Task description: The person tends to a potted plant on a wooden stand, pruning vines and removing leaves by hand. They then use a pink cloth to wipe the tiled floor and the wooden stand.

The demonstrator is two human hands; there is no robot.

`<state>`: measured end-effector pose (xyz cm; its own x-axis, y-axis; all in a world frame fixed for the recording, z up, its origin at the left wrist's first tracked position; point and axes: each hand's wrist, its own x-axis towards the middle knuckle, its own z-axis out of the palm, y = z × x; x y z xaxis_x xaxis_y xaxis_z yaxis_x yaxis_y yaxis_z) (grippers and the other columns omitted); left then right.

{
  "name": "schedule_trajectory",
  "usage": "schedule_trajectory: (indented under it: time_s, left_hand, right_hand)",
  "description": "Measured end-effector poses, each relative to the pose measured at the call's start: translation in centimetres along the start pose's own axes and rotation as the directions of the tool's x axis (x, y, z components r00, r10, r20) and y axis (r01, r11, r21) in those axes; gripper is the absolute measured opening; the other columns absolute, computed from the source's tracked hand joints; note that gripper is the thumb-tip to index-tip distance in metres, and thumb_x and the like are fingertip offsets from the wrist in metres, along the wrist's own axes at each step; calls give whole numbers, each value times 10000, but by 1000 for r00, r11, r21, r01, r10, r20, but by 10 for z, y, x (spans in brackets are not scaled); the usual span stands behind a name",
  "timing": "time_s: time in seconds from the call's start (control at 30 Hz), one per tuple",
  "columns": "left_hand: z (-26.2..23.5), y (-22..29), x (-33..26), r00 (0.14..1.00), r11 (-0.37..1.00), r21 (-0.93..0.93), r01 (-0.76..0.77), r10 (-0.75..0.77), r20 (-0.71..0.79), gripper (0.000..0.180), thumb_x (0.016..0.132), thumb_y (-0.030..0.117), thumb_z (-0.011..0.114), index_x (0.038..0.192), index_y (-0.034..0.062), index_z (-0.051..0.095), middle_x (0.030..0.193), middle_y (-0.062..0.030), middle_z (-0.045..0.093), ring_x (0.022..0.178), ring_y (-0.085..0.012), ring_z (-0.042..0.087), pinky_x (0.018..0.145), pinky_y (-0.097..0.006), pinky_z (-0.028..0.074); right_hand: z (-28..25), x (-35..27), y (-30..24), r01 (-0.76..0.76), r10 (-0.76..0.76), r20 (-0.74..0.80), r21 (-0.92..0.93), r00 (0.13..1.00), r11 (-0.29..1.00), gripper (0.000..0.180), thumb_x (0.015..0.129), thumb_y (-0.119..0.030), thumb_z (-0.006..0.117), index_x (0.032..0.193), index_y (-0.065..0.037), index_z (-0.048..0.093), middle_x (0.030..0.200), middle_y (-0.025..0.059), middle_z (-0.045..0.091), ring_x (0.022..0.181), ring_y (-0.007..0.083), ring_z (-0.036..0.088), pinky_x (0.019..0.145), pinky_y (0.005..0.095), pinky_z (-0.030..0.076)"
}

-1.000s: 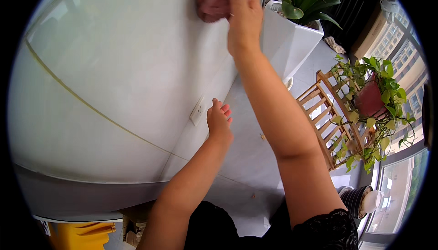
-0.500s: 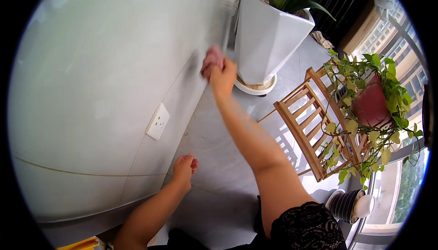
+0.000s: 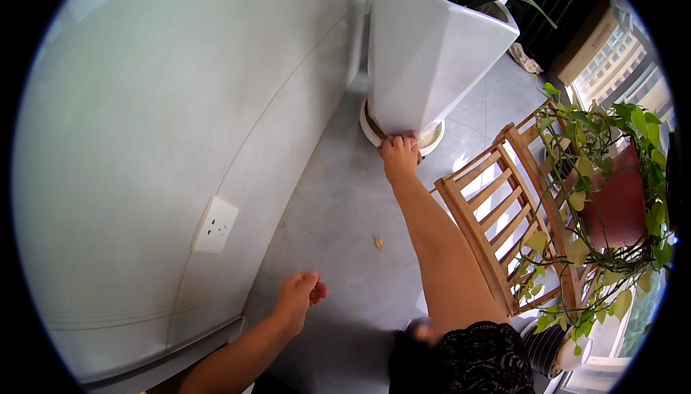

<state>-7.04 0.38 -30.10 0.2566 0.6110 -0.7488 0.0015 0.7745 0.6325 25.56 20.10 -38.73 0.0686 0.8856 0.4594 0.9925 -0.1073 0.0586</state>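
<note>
My right hand (image 3: 400, 156) reaches forward to the foot of a tall white faceted planter (image 3: 428, 63). Its fingers are curled at the rim of the white saucer (image 3: 368, 126) beneath the planter. The pink cloth seen in that hand earlier is almost wholly hidden behind the fingers; only a small reddish patch shows at their edge. My left hand (image 3: 299, 300) hovers over the grey floor near the wall, fingers curled in, with nothing visible in them.
On the left rises a pale glossy wall (image 3: 144, 142) with a white socket (image 3: 215, 225). A slatted wooden stand (image 3: 497, 203) and a red pot (image 3: 612, 196) of trailing leaves are on the right. A dry leaf (image 3: 378, 243) lies on the floor (image 3: 338, 207).
My right hand has left the wall's lower edge and moved right to the planter's saucer. The view has shifted, and a dry leaf now shows on the floor. My left hand stays curled.
</note>
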Motion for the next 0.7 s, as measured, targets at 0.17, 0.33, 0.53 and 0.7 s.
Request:
schedule_trajectory:
  time_s: [0.17, 0.33, 0.53, 0.7]
  left_hand:
    - [-25, -18, -4, 995, 996, -54, 65, -69, -78, 197, 961, 247, 488, 959, 59, 545, 853, -77, 600, 804, -183, 587, 772, -337, 491]
    - [-40, -44, -10, 991, 993, -64, 104, -109, -75, 185, 953, 231, 501, 948, 51, 542, 840, -86, 602, 777, -193, 591, 739, -339, 496]
    - [-30, -31, -25, 996, 998, -56, 22, -27, -88, 189, 954, 227, 502, 956, 42, 543, 840, -91, 604, 770, -192, 591, 737, -343, 498]
    - [-26, -31, -45, 991, 998, -52, -33, 26, -130, 200, 950, 234, 520, 966, 37, 552, 845, -73, 615, 768, -164, 590, 735, -301, 479]
  right_hand:
    - [-137, 112, -52, 230, -134, -744, 27, 654, 973, 254, 739, -167, 581, 990, -166, 622, 1060, 26, 559, 1025, 248, 519, 891, 417, 377]
    - [-191, 208, -31, -35, -106, -750, -170, 652, 985, 252, 758, -140, 570, 978, -214, 668, 1054, -9, 587, 1098, 248, 482, 993, 481, 266]
    - [-67, 139, -9, 169, -248, -522, -195, 816, 966, 202, 774, -120, 527, 921, -83, 661, 932, -10, 628, 881, 198, 587, 1079, 494, 296]
    - [-37, 52, -21, 196, 153, -498, 579, 853, 791, 234, 748, -2, 529, 958, -49, 621, 1053, 118, 580, 945, 285, 559, 994, 433, 374]
